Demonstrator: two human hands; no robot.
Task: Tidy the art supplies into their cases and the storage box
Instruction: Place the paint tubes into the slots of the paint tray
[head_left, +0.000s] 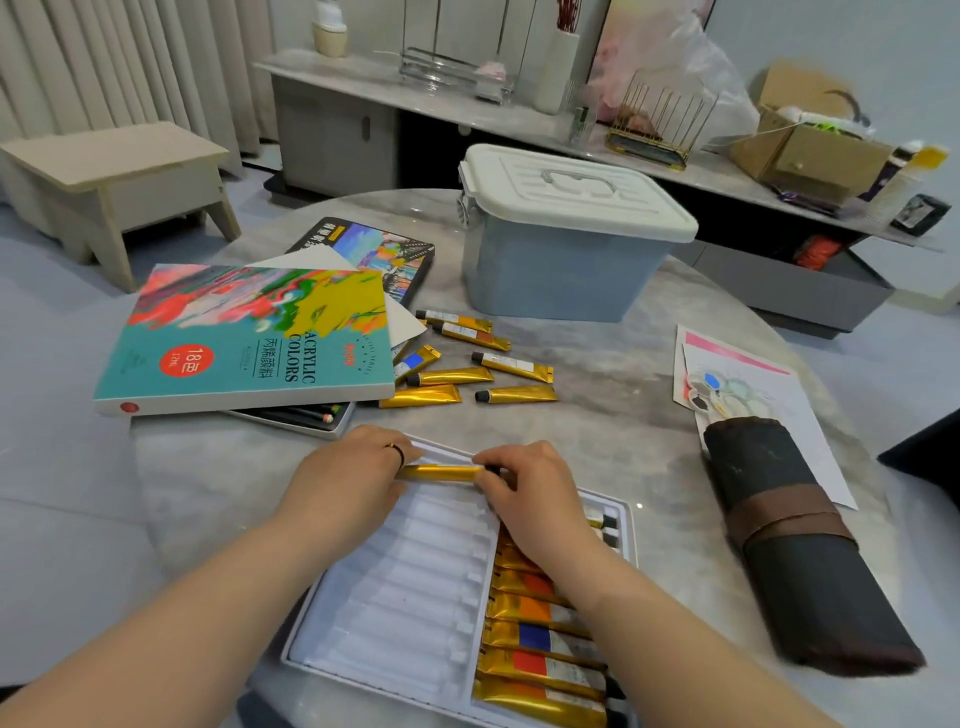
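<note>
**Both hands on one gold paint tube at the far end of the tray**

The left hand (353, 467) and right hand (524, 486) meet over the far end of the white paint tray (395, 597), fingers curled onto a single gold paint tube (439, 472) lying crosswise between them; the left pinches its crimped end, the right its capped end. Under the right wrist, a row of gold tubes (540, 644) already fills the tray's right column, while the slots below the left hand are bare.

Beyond the hands, loose tubes (467, 369) lie scattered on the marble bench (613, 431). Beyond the left hand rests the "Acrylic Colors" box lid (244, 338), overlapping a tin of coloured pencils (306, 418). Farther out, past the loose tubes, stands the storage box (561, 244), its white lid on. To the right of the right hand lies a rolled dark brush case (800, 545), partly on a sheet of paper (753, 384).
</note>
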